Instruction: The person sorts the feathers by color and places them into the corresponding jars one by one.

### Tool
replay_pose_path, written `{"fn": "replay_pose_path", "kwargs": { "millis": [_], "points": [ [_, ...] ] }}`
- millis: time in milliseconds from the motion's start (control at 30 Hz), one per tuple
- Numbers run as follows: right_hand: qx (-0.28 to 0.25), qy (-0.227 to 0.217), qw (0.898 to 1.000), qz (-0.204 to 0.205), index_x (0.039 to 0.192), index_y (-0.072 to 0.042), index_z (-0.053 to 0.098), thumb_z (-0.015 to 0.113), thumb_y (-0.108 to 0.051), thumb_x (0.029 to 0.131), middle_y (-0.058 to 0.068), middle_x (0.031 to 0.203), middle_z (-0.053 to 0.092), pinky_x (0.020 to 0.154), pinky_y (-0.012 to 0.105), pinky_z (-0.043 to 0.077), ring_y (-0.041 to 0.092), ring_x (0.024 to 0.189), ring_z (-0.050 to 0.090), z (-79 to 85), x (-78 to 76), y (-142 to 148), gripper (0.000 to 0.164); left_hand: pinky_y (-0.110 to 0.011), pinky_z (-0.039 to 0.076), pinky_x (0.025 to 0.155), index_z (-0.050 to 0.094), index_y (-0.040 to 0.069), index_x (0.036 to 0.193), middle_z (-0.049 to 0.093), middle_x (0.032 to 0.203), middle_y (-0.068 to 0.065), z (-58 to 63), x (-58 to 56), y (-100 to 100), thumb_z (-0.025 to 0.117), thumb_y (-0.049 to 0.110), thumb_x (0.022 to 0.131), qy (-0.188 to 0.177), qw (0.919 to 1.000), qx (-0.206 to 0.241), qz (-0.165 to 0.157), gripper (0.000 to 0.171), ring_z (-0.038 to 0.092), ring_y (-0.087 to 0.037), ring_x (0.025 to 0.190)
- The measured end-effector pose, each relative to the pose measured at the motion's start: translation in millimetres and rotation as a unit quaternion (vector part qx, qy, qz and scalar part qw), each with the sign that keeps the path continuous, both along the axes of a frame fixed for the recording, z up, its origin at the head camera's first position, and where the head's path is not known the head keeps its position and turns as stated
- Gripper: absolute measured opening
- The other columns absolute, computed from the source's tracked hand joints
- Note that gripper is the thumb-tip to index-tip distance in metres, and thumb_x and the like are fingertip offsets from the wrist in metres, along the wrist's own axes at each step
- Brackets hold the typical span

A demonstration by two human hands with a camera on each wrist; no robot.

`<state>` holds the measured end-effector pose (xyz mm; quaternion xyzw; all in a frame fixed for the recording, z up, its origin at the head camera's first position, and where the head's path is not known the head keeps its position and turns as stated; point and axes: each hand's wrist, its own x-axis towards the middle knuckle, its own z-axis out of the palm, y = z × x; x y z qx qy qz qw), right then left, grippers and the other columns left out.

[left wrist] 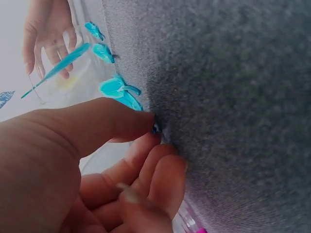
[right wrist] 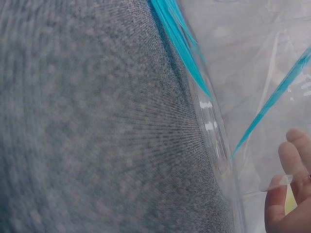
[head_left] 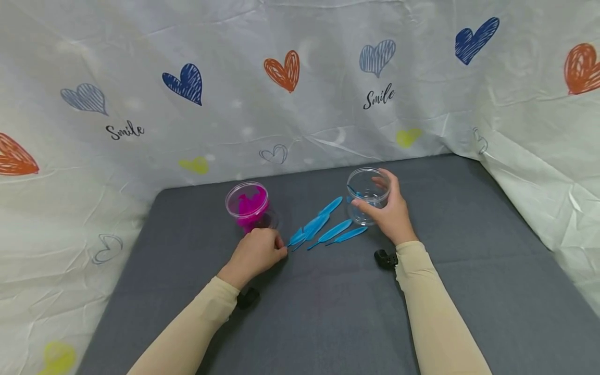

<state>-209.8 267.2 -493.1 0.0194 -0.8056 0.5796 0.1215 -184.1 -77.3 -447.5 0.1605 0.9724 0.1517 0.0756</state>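
Several blue feathers [head_left: 334,230] lie fanned out on the table between my hands. My left hand [head_left: 255,252] is low at the quill ends of the leftmost ones. Its thumb and fingertips meet in the left wrist view, pinching a thin blue quill end [left wrist: 155,129]; the other fingers curl in below. With my right hand [head_left: 395,216] I hold a clear plastic cup [head_left: 369,181], thumb at the near side and fingers around the far side. A single blue feather [left wrist: 60,65] leans slantwise inside that cup.
Just beyond my left hand stands a second clear cup [head_left: 248,205] with bright pink feathers inside. A grey cloth [head_left: 319,317] covers the table. White curtain fabric [head_left: 323,94] printed with hearts hangs behind it and along both sides.
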Motion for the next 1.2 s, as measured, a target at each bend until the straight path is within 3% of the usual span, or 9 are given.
{"fn": "replay_pose_path", "kwargs": {
  "millis": [300,767,1200],
  "points": [
    [0.002,-0.004,1.0,-0.002,0.167,-0.044,0.023,0.088,-0.047,0.09,0.001,0.168,0.047,0.128,0.064,0.035,0.025,0.16,0.04,2.5,1.1,3.4,0.101,-0.03,0.047,0.053,0.069,0.018,0.069,0.062,0.063,0.005,1.0,1.3,0.5,0.083,0.021,0.085,0.025,0.9993,0.022,0.016,0.021,0.055,-0.014,0.055],
    [0.005,0.001,1.0,-0.009,0.168,-0.04,0.023,0.088,-0.046,0.09,0.0,0.166,0.048,0.127,0.063,0.036,0.026,0.16,0.041,2.6,-0.9,7.8,0.102,-0.026,0.05,0.053,0.072,0.014,0.081,0.064,0.068,0.003,11.4,-0.2,7.6,0.086,0.02,0.083,0.085,0.9952,0.047,-0.008,0.016,0.054,-0.012,0.054],
    [0.003,0.001,1.0,0.001,0.167,-0.043,0.023,0.087,-0.045,0.091,0.0,0.167,0.047,0.128,0.064,0.034,0.026,0.161,0.039,-0.4,-0.7,1.5,0.1,-0.028,0.052,0.056,0.074,0.015,0.084,0.069,0.071,0.005,41.7,-9.3,4.0,0.081,0.017,0.087,0.123,0.9904,0.058,-0.027,0.009,0.057,-0.009,0.056]
  ]
}}
